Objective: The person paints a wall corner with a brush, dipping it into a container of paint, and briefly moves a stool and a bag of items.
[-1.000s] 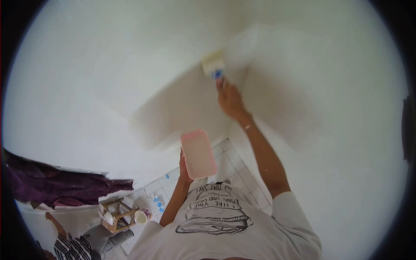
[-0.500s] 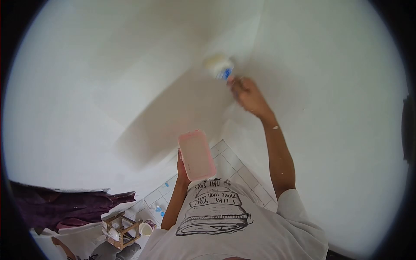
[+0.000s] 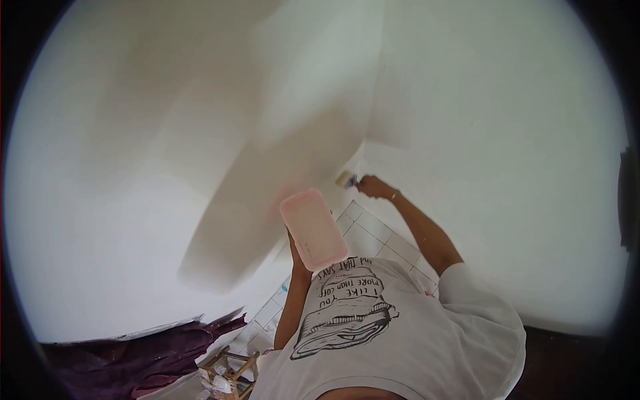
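Observation:
My right hand (image 3: 375, 187) is closed around the handle of a paintbrush (image 3: 345, 179) with pale bristles and a blue mark near its base. The bristles point left, close to the corner where the two white walls meet low down. My left hand (image 3: 297, 253) grips a pink rectangular plastic tub (image 3: 323, 264) from its left side and below, in front of my chest. Pale liquid paint appears to fill it. Most of my left fingers are hidden behind the tub.
White walls (image 3: 493, 160) rise on both sides of the corner, with shadows on the left one. White floor tiles (image 3: 367, 225) show below. At lower left are a dark purple cloth (image 3: 113, 360) and a wooden stool (image 3: 233, 370) with white items in it.
My right hand has brought the paintbrush down from higher on the wall to near the bottom of the corner. The view has shifted, and the tub appears slightly higher and further right.

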The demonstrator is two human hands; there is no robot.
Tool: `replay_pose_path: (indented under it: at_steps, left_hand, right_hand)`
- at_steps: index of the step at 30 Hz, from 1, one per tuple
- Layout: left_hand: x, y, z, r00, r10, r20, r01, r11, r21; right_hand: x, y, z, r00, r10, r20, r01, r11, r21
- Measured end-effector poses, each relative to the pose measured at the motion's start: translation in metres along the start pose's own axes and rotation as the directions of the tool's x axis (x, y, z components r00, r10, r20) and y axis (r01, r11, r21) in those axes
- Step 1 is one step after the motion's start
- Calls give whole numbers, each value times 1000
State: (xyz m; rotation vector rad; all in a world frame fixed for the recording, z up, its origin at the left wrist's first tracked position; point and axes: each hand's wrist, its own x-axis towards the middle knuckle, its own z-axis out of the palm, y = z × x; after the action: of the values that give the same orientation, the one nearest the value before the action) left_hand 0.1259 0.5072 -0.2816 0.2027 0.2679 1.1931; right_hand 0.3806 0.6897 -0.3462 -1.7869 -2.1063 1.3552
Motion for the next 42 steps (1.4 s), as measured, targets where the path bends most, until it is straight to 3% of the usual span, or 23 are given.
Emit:
replay_pose_path:
  at_steps: [2, 5, 6, 10, 12, 14, 15, 17, 18, 20, 22, 23, 24, 26, 28, 29, 31, 33, 35, 37, 39, 42]
  left_hand:
    - [0, 6, 5, 1000, -12, -4, 12, 1000, 21]
    - [3, 9, -16, 997, 3, -79, 6, 993, 121]
    - [3, 11, -24, 989, 29, -144, 2, 977, 212]
    - [8, 9, -15, 995, -17, -103, 39, 976, 214]
    - [10, 10, -5, 996, -42, -76, 58, 973, 223]
    - [6, 9, 11, 996, -95, 0, 93, 983, 160]
    - [0, 10, 13, 987, -146, 72, 138, 985, 100]
    - [5, 13, -21, 989, -143, 31, 136, 979, 153]
    - [2, 14, -35, 991, -131, -18, 132, 970, 205]
    - [-8, 15, -14, 985, -174, -21, 175, 971, 164]
    - [-6, 17, -5, 978, -208, -26, 210, 971, 114]
    - [-4, 17, -6, 980, -190, -53, 196, 971, 139]
    - [-4, 17, -9, 982, -171, -84, 183, 970, 162]
    - [0, 13, -25, 973, -203, -107, 213, 972, 101]
    - [-1, 9, -38, 966, -231, -119, 237, 971, 39]
    - [-3, 10, -40, 961, -262, -87, 268, 961, 64]
    - [-5, 10, -34, 953, -295, -66, 300, 951, 80]
    - [-7, 7, -16, 967, -208, -149, 241, 935, 260]
    - [-10, 5, 2, 963, -212, -166, 246, 944, 222]
    - [-14, -1, -4, 956, -217, -196, 254, 950, 184]
    - [-18, -7, -25, 956, -281, -80, 286, 957, 58]
    - [-25, -17, -33, 945, -324, -46, 326, 945, 28]
  right_hand:
    - [-18, -44, -51, 966, -94, -240, 139, 974, 177]
    - [-110, -156, -158, 916, -206, -344, 248, 965, 81]
    - [-129, -173, -174, 879, -255, -404, 301, 952, 54]
    - [-123, -168, -167, 766, -295, -572, 433, 894, 119]
    - [-53, -115, -112, 396, -605, -691, 558, 756, -342]
    - [-40, -102, -50, 717, -287, -635, 368, 930, -4]
    - [-35, -89, -32, 720, -273, -638, 362, 932, 8]
    - [-29, -61, -14, 880, -86, -466, 44, 994, -99]
    - [-28, -48, -12, 883, -75, -463, 38, 995, -88]
    - [-20, -25, -21, 931, -135, -338, 10, 938, -347]
    - [-27, -59, -53, 870, -128, -476, 29, 977, -210]
    - [-49, -88, -80, 802, -268, -534, 199, 962, -185]
    - [-61, -102, -98, 617, -416, -668, 384, 900, -206]
    - [-127, -170, -123, 516, -210, -831, 544, 829, 128]
    - [-175, -201, -127, 599, -153, -786, 615, 717, 329]
    - [-192, -208, -119, 613, -148, -776, 606, 718, 342]
    - [-221, -216, -98, 662, -171, -729, 517, 809, 279]
    - [-227, -189, -68, 721, -278, -635, 510, 832, 216]
    - [-245, -171, -44, 820, -219, -529, 365, 912, 189]
    - [-269, -154, -25, 844, -174, -507, 329, 915, 233]
    - [-293, -141, -7, 866, -116, -487, 282, 916, 284]
    - [-330, -135, 12, 855, 27, -518, 217, 888, 405]
